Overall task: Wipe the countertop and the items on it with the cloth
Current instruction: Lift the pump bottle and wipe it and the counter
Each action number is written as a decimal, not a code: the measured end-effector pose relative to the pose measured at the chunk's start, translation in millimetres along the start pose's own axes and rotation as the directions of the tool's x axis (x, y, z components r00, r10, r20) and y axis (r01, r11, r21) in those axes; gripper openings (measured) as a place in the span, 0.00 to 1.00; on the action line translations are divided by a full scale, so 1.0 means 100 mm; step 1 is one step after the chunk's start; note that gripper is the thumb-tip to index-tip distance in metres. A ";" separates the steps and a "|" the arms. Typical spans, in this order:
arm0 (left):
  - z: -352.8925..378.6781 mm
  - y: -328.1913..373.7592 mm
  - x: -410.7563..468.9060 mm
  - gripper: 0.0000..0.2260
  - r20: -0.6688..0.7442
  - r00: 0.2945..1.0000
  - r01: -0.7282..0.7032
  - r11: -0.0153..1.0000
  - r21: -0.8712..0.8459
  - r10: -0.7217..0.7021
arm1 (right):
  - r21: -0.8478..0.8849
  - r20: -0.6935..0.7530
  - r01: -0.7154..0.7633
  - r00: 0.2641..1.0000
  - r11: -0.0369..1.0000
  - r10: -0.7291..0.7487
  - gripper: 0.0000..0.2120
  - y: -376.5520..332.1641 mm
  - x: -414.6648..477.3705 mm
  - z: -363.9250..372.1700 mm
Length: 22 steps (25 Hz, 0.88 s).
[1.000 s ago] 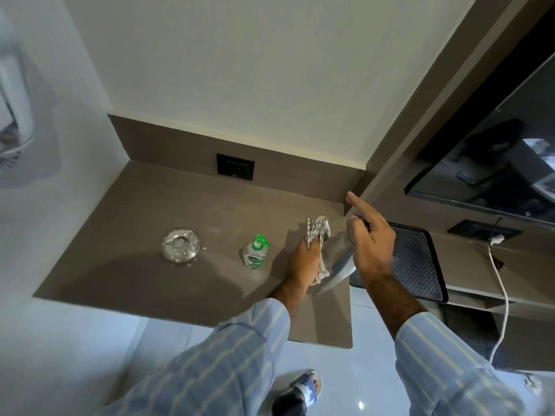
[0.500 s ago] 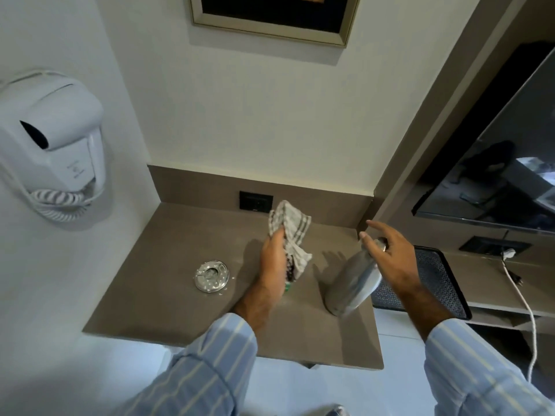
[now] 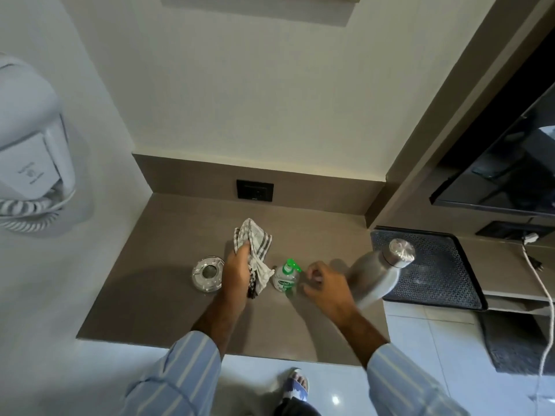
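Note:
My left hand [image 3: 238, 273] grips a white cloth with dark stripes [image 3: 255, 250], held just above the brown countertop [image 3: 144, 301]. A small clear bottle with a green pump [image 3: 286, 277] stands right of the cloth. My right hand [image 3: 326, 285] hovers beside that bottle with fingers curled and apart, holding nothing. A steel water bottle [image 3: 377, 274] stands free at the counter's right edge, to the right of my right hand. A round glass ashtray [image 3: 207, 274] sits left of my left hand.
A black perforated tray [image 3: 432, 271] lies on the lower shelf to the right, behind the steel bottle. A black wall socket [image 3: 254, 190] sits in the backsplash. A white wall-mounted hair dryer [image 3: 30, 157] hangs at left. A white cable [image 3: 540, 283] runs down at far right.
My right hand has let go of the steel bottle and moved left toward the pump bottle. The left hand with the cloth has shifted left, uncovering the pump bottle.

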<state>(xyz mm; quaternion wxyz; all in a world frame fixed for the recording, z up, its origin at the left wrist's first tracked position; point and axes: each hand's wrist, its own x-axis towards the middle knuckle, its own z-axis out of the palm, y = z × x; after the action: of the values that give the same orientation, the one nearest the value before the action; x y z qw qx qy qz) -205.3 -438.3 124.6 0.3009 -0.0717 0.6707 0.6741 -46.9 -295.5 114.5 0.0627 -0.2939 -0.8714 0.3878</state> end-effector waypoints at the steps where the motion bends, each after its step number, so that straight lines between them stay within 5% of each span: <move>1: 0.03 0.02 0.00 0.18 -0.005 1.000 -0.024 0.996 0.081 0.024 | 0.030 0.051 -0.048 0.998 0.998 0.047 0.21 0.11 0.12 0.13; 3: 0.13 0.08 -0.06 0.14 0.009 0.996 -0.084 0.969 0.234 0.084 | 0.065 0.117 -0.089 0.990 0.994 0.081 0.37 0.20 0.28 0.33; 4: 0.18 0.08 -0.08 0.13 0.042 0.992 -0.130 0.942 0.311 0.123 | 0.096 0.136 -0.116 0.985 0.989 0.103 0.38 0.19 0.33 0.41; 9: 0.35 -0.16 -0.05 0.12 0.411 0.849 -0.526 0.613 0.589 0.333 | 0.126 0.222 -0.098 0.973 0.987 0.069 0.03 0.13 0.46 0.51; 12: 0.38 -0.17 -0.06 0.14 0.479 0.780 -0.625 0.451 0.638 0.403 | 0.143 0.220 -0.112 0.972 0.983 0.079 0.08 0.05 0.46 0.46; 17: 0.40 0.08 -0.07 0.12 0.419 0.775 -0.620 0.446 0.646 0.473 | 0.047 0.181 0.005 0.983 0.999 -0.014 0.14 -0.06 0.31 0.21; 22: 0.41 0.30 -0.32 0.10 0.436 0.807 -0.580 0.675 0.455 0.400 | 0.056 0.133 0.031 0.990 0.998 -0.038 0.20 -0.24 0.19 0.00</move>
<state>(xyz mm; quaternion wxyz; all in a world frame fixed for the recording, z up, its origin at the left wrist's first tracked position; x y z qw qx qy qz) -181.7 -407.0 170.0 0.2117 0.3092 0.7799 0.5013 -73.7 -297.7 129.0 0.0187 -0.2503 -0.8679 0.4287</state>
